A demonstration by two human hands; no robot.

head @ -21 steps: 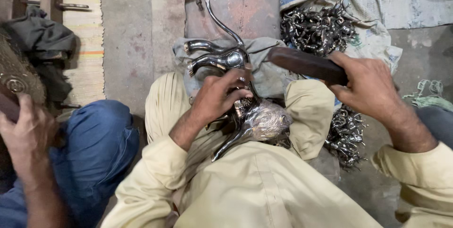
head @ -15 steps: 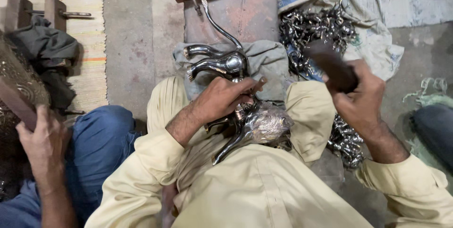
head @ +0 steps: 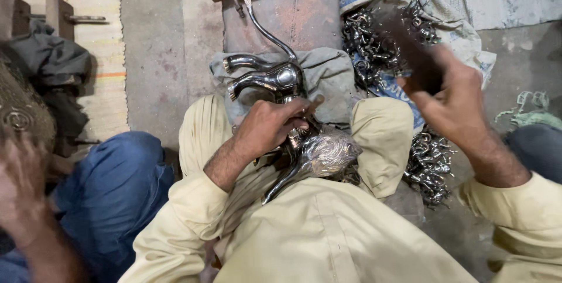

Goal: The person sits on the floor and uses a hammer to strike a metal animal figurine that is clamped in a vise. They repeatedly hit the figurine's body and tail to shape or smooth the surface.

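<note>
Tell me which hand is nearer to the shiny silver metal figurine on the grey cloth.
Left. The left hand rests against the shiny silver metal figurine; the right hand is raised off to its right, holding a dark tool.

Dim, soft light (right hand [head: 453, 104] motion-blurred)

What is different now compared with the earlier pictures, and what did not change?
The right hand has swung the dark wooden tool up and away from the shiny metal animal figure; it was low beside it, now it is raised and blurred over the pile of small metal pieces. It still grips the tool. The left hand stays on the metal piece in the lap, and the grey cloth lies as before.
</note>
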